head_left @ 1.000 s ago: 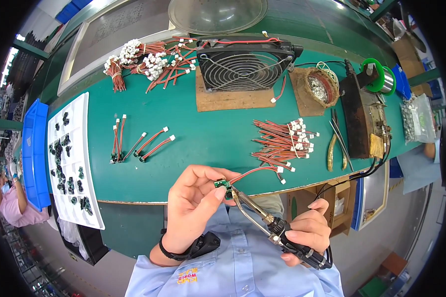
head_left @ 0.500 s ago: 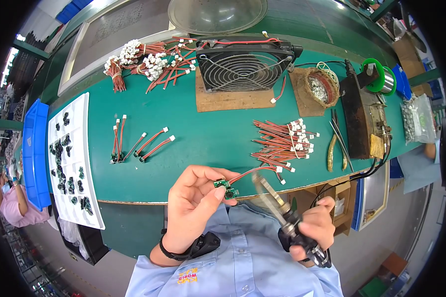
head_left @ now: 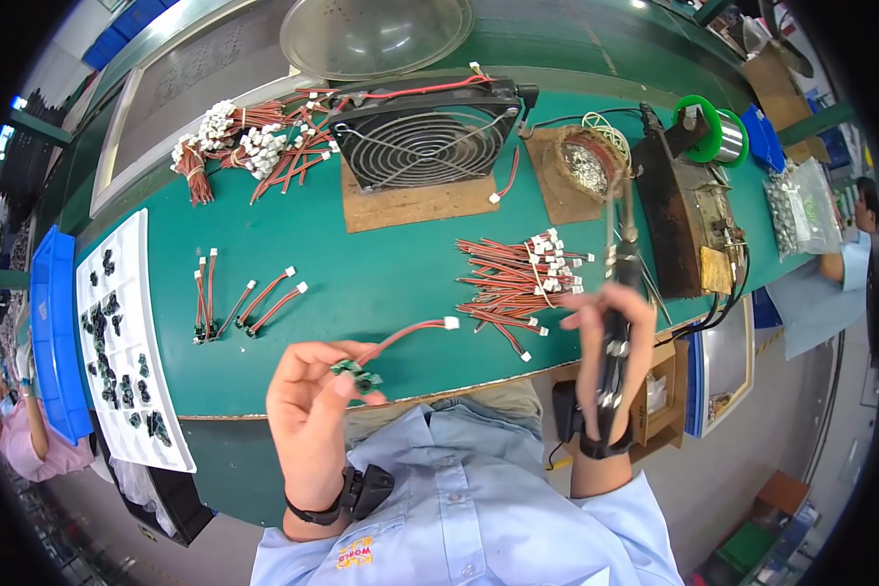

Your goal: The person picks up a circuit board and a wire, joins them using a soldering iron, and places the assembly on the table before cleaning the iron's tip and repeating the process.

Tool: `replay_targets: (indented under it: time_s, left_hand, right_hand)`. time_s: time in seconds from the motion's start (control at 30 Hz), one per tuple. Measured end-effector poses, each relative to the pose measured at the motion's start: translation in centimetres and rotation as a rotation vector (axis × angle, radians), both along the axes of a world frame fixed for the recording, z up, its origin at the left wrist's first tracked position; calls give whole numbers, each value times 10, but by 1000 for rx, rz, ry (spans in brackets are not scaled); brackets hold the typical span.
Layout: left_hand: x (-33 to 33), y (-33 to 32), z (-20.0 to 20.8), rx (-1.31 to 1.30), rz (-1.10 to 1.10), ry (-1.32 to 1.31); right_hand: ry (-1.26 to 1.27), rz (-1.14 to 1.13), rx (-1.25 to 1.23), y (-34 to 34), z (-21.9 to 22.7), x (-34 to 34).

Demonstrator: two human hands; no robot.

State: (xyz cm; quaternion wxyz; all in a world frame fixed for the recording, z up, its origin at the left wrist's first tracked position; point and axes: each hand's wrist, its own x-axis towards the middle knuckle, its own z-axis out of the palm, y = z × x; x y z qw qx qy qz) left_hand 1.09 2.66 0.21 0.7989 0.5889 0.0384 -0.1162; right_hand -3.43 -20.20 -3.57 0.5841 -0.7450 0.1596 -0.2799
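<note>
The left hand (head_left: 308, 405) pinches a small green board (head_left: 355, 375) between thumb and fingers, on the person's side of the black fan (head_left: 428, 142), a bit to its left. A red wire (head_left: 410, 333) with a white plug sticks out of the board. The right hand (head_left: 613, 342) is wrapped around a soldering iron (head_left: 623, 262), nearer the person than the fan and to its right. The iron is blurry, and I cannot tell if its tip touches the round pot (head_left: 615, 156) right of the fan. A wire bundle (head_left: 508, 275) lies on the green surface (head_left: 391, 269), in front of the fan and to its right.
</note>
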Motion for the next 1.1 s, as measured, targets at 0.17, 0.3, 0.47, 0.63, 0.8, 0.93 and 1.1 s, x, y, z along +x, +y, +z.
replay_targets:
  time_s: [0.17, 0.3, 0.47, 0.63, 0.8, 0.93, 1.1]
  left_hand:
    - [2, 5, 0, 45, 57, -45]
    - [2, 5, 3, 56, 80, -58]
    - [-1, 7, 2, 53, 95, -50]
    - [-2, 5, 3, 32, 74, -49]
    - [-6, 2, 3, 111, 16, -66]
    - [-10, -3, 7, 251, -260, -136]
    - [-7, -14, 15, 318, -561, -234]
  right_hand:
    - [15, 162, -709, 24, -7, 4]
    - [-44, 201, -898, 29, -12, 14]
    - [-99, 236, -901, 23, -16, 18]
    - [-107, 85, -525, 31, -10, 15]
    - [-172, 180, -181, 31, 4, 4]
    - [-167, 303, -97, 35, 20, -7]
    - [-151, 437, -98, 40, 29, -14]
